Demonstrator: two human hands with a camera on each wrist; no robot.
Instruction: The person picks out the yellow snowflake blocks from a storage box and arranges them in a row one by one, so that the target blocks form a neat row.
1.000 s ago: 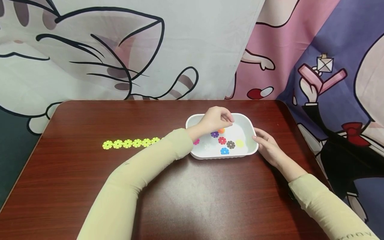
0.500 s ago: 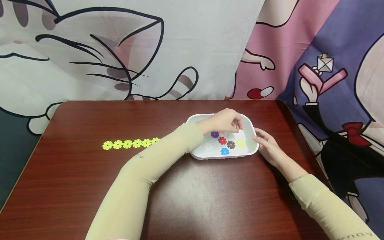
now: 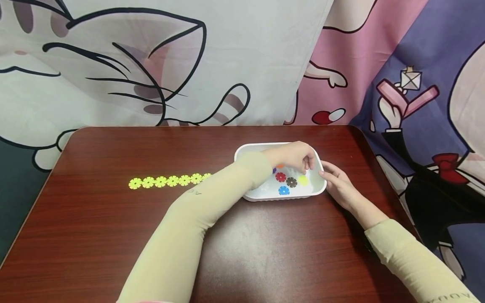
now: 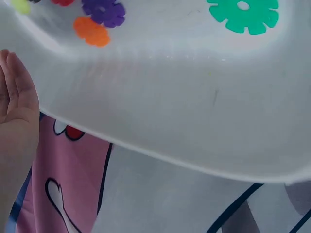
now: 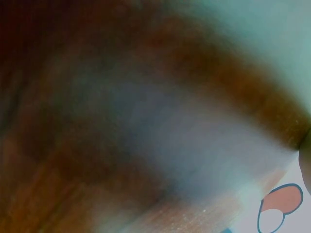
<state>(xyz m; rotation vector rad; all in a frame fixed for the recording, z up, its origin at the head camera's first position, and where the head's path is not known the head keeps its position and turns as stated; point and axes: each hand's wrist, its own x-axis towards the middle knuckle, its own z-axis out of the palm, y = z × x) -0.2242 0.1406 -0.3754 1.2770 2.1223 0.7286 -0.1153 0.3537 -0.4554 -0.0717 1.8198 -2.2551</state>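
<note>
My left hand (image 3: 297, 155) reaches into the white plastic tray (image 3: 265, 194), its fingers bent down just above a yellow flower-shaped disc (image 3: 303, 180). In the left wrist view the fingertips stay short of that disc, and nothing shows between them. Red (image 3: 280, 177), dark grey (image 3: 291, 182) and blue (image 3: 283, 190) flower discs lie on the tray floor. Orange (image 4: 91, 31), purple (image 4: 103, 12) and green (image 4: 244, 14) discs lie there too; my left arm covers the green one in the head view. My right hand (image 3: 342, 188) grips the tray's right end, thumb at the rim.
Left of the tray, yellow-green flower discs (image 3: 172, 181) form a straight row on the brown table (image 3: 113, 235); my left sleeve (image 3: 212, 189) hides where it ends. A cartoon-print cloth (image 3: 246, 50) hangs behind the table. The right wrist view is mostly blurred.
My left hand has moved right and lower across the tray, from its middle toward the yellow disc. The right hand stays at the tray's end, and the discs have not visibly moved.
</note>
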